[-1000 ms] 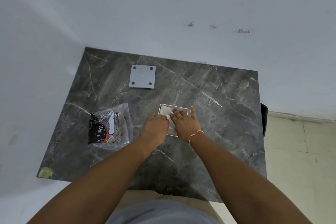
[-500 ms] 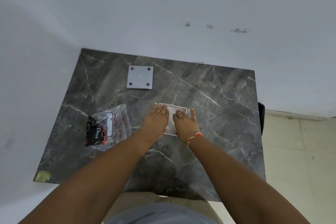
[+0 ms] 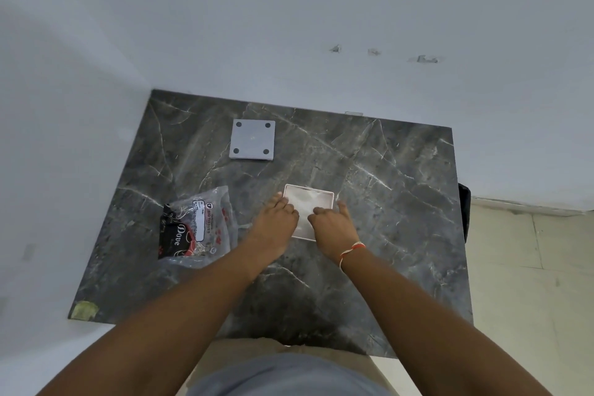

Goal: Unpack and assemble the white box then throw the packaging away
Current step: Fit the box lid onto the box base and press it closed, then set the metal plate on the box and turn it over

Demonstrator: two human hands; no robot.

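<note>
The white box [image 3: 313, 202], a shallow open square tray, lies in the middle of the dark marble table [image 3: 395, 212]. My left hand [image 3: 276, 225] lies over its left rim with the fingers curled on it. My right hand [image 3: 331, 225] covers its near right part, thumb along the right rim. The near half of the box is hidden under both hands. A grey square lid [image 3: 253, 144] with four corner holes lies flat further back and to the left, apart from the box. The clear plastic packaging bag [image 3: 199, 225] lies left of my left hand.
White walls close off the table at the back and left. A black object [image 3: 464, 212] hangs at the table's right edge, with pale floor tiles [image 3: 530, 267] beyond. A patch of tape [image 3: 84, 310] marks the near left corner.
Both hands have slid back toward me on the box, so its far half now shows. The box, lid and bag stay where they were.
</note>
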